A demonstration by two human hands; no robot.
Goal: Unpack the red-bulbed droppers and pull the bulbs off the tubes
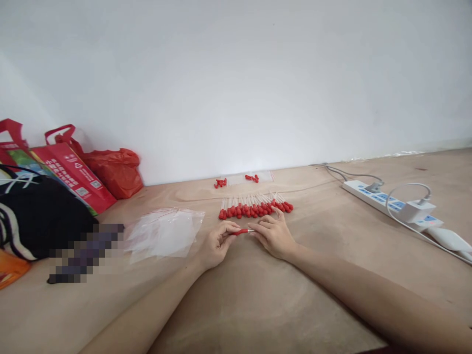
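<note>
1. Background: plain white wall (236,73) above a tan surface (258,305) filling the lower half.
2. Far left, against the wall: red bags (73,172), with a black cloth (37,216) in front, partly blurred out.
3. Right side: white power strip (391,204) with a charger plugged in, cables trailing toward the right edge.
4. Left of centre: clear bags (164,233) lying flat in a loose pile.
5. Centre, just beyond the hands: row (254,209) of droppers packed side by side, red bulbs toward the viewer, clear tubes toward the wall.
6. Nearer the wall: loose bulbs (220,183) in two small clusters.
7. Left hand (216,246): curled, thumb and fingers pinching the red bulb of a single dropper (242,231).
8. Right hand (275,236): palm down, fingers bent, fingertips closed on the clear end of the same dropper.
9. Dropper: lying crosswise between the two hands, near the row but apart from it; touching the surface or not, impossible to tell.
</note>
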